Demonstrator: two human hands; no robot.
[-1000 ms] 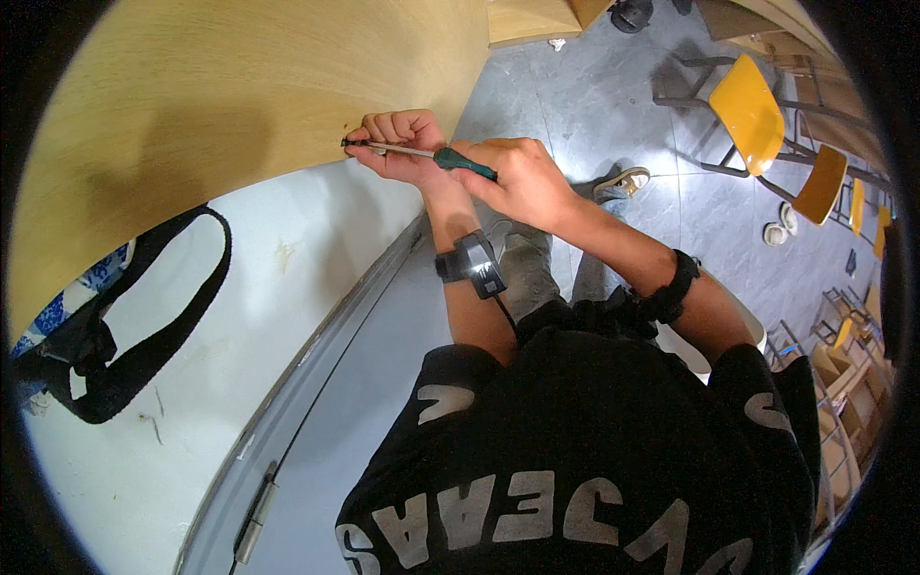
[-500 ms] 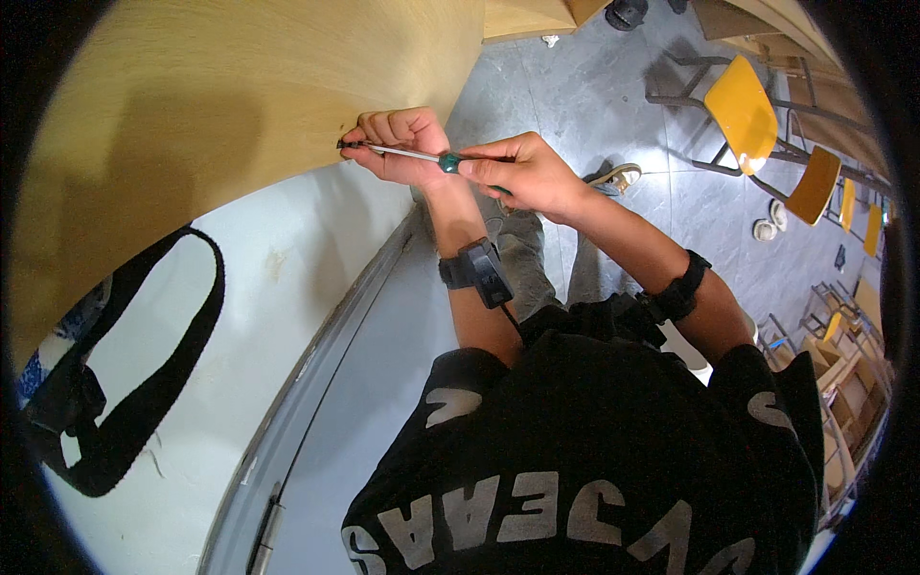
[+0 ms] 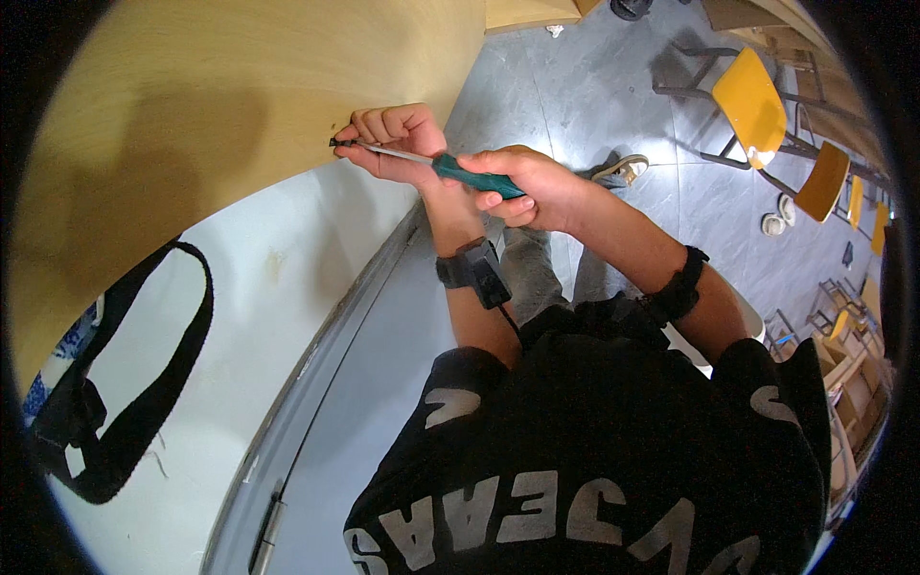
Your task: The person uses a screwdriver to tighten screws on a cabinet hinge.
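Observation:
My right hand (image 3: 535,187) is wrapped round the dark green handle of a screwdriver (image 3: 479,179). Its metal shaft runs left across my left palm to a small black piece (image 3: 342,143) at the lower edge of a light wooden panel (image 3: 278,86). The curled fingers of my left hand (image 3: 395,142) close on this piece and the shaft's end, their tips partly hidden. Whether a screw sits at the tip is too small to tell. Black devices are strapped to my left wrist (image 3: 476,273) and right forearm (image 3: 682,285).
Below the panel is a white surface (image 3: 278,240), with a black strap (image 3: 182,355) hanging at the left. A grey metal-edged frame (image 3: 316,383) runs beside me. Yellow chairs (image 3: 750,105) and white shoes (image 3: 776,218) stand on the grey tiled floor at the right.
My right hand has shifted slightly down and right and turned on the screwdriver, so more of the green handle shows. The left hand stays almost in place at the panel.

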